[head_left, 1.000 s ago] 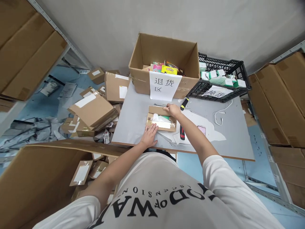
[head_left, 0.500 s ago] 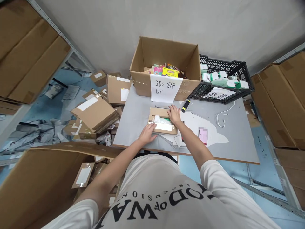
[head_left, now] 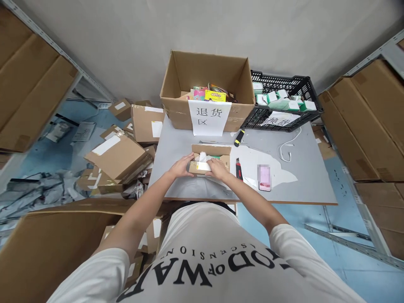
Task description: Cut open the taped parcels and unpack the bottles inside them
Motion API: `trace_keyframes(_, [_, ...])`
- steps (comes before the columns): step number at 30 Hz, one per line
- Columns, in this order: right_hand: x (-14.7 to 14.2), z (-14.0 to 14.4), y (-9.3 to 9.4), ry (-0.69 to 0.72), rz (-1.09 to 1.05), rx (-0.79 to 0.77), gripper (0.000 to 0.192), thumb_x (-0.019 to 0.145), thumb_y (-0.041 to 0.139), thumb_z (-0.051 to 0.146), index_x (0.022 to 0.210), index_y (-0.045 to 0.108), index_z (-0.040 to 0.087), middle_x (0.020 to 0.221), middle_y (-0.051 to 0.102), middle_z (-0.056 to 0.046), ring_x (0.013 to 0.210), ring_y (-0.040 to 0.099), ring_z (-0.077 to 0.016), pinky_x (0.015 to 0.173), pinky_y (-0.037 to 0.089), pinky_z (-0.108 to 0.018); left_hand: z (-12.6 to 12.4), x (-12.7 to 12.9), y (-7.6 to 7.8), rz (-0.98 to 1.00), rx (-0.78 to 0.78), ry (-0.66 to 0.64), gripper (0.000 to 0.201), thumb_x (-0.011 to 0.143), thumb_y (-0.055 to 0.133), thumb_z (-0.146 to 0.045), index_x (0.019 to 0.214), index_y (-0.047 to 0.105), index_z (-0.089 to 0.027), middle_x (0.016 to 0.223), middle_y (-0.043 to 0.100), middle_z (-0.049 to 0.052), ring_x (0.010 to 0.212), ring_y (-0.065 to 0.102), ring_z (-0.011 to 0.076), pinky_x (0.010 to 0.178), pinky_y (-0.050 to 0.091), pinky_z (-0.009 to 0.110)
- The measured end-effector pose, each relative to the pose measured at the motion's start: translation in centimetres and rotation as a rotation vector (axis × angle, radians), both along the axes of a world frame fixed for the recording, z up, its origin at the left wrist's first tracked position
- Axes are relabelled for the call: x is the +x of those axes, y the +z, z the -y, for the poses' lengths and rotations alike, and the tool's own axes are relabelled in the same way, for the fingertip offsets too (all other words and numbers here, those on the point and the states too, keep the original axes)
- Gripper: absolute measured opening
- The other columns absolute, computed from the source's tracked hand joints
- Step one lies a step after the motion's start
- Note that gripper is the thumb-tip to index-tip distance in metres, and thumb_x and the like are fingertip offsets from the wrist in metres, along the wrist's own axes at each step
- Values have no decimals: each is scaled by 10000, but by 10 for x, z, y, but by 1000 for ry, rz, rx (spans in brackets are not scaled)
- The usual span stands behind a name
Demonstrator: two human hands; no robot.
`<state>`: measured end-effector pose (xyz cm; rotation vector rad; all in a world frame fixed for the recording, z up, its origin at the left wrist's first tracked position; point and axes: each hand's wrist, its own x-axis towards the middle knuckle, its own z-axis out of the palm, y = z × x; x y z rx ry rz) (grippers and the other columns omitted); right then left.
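1. The left hand [head_left: 182, 165] is gripping the left near corner of a small cardboard parcel [head_left: 211, 160], fingers curled around its edge.
2. The right hand [head_left: 218, 168] is pressing down on the near right side of the same parcel, fingers bent over the front flap; it is holding the parcel and nothing else.
3. The parcel is lying between the two hands on the grey table [head_left: 312, 185], close to the near edge, directly in front of the person.
4. Its top is standing open: the far flap is folded back, and white wrapping [head_left: 203, 157] and something green are showing inside. A white label [head_left: 200, 166] is sitting on the front flap between the hands.
5. Judged progress: the opening appears done; the contents are not yet taken out, so emptying remains.
6. Just right of the right hand, a red and black cutter [head_left: 238, 164] is lying untouched; further right is a phone [head_left: 264, 176].
7. Beyond the hands, a large open carton [head_left: 176, 80] bearing a paper sign [head_left: 207, 118] is holding coloured packets; a black crate [head_left: 311, 94] is sitting to its right.
8. A yellow and black marker [head_left: 239, 137] is lying beyond the right hand.
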<state>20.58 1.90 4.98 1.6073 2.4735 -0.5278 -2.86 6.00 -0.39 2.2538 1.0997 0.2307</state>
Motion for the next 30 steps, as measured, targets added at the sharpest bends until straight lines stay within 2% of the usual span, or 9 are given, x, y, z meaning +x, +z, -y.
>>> trace_keyframes(2, [-5, 5, 3, -8, 28, 31, 448, 812, 642, 430, 1143, 527, 152, 1102, 609, -130, 1007, 563, -261, 843, 423, -343, -1, 1, -2, 7, 6, 5, 1063, 530, 804, -480, 1412, 326, -127, 1500, 302, 187, 1349, 363, 302, 1113, 299, 433])
trace_keyframes(5, [-9, 22, 5, 11, 106, 99, 222, 916, 485, 260, 1116, 533, 178, 1033, 648, -115, 929, 602, -233, 798, 430, -326, -1, 2, -3, -11, -6, 24, 1063, 532, 796, -485, 1418, 318, -143, 1506, 285, 184, 1347, 367, 312, 1128, 245, 484])
trace_keyframes(7, [-9, 38, 1, 45, 128, 146, 274, 945, 353, 167, 1154, 529, 188, 1063, 654, -122, 930, 612, -226, 800, 432, -331, 1, 4, -3, -29, -14, 36, 1056, 546, 783, -484, 1426, 303, -152, 1512, 270, 181, 1353, 356, 312, 1128, 229, 501])
trace_keyframes(10, [-8, 67, -13, 111, 74, 222, 408, 947, 274, 127, 1304, 461, 191, 1292, 564, -136, 1089, 573, -241, 876, 428, -354, 8, 6, -1, -50, -5, 39, 974, 623, 736, -422, 1437, 278, -146, 1520, 250, 180, 1369, 334, 290, 1131, 223, 484])
trace_keyframes(14, [-8, 98, -43, 98, 2, 297, 504, 924, 311, 115, 1424, 351, 163, 1485, 360, -129, 1344, 356, -278, 1064, 301, -431, 15, 7, 2, -91, 5, 36, 909, 698, 665, -353, 1460, 220, -136, 1535, 206, 177, 1391, 295, 256, 1135, 224, 446])
trace_keyframes(17, [-8, 108, -64, 96, -22, 287, 564, 897, 346, 99, 1456, 297, 153, 1528, 272, -119, 1399, 257, -276, 1112, 223, -459, 15, 4, 7, -155, -5, -10, 942, 690, 650, -336, 1475, 166, -140, 1546, 168, 169, 1397, 281, 256, 1134, 221, 449])
trace_keyframes(20, [-6, 111, -74, 125, -45, 240, 595, 882, 373, 95, 1466, 275, 149, 1541, 233, -119, 1418, 210, -265, 1132, 182, -464, 13, 0, 16, -225, -7, -76, 974, 659, 618, -252, 1481, 109, -128, 1555, 133, 162, 1408, 251, 254, 1134, 210, 464])
trace_keyframes(25, [1, 106, -50, 110, -183, 165, 570, 904, 459, 269, 1442, 334, 127, 1531, 249, -145, 1424, 181, -280, 1133, 194, -474, 16, 10, 34, -272, -9, -18, 853, 682, 554, -245, 1457, 214, -136, 1543, 205, 158, 1393, 289, 254, 1111, 275, 434])
trace_keyframes(30, [11, 80, -9, -57, -309, 72, 406, 968, 320, 273, 1299, 520, 151, 1335, 546, -109, 1237, 488, -187, 1032, 374, -319, 26, 34, 45, -259, 116, 147, 661, 764, 550, -478, 1350, 406, -209, 1423, 422, 134, 1279, 439, 308, 1121, 118, 603])
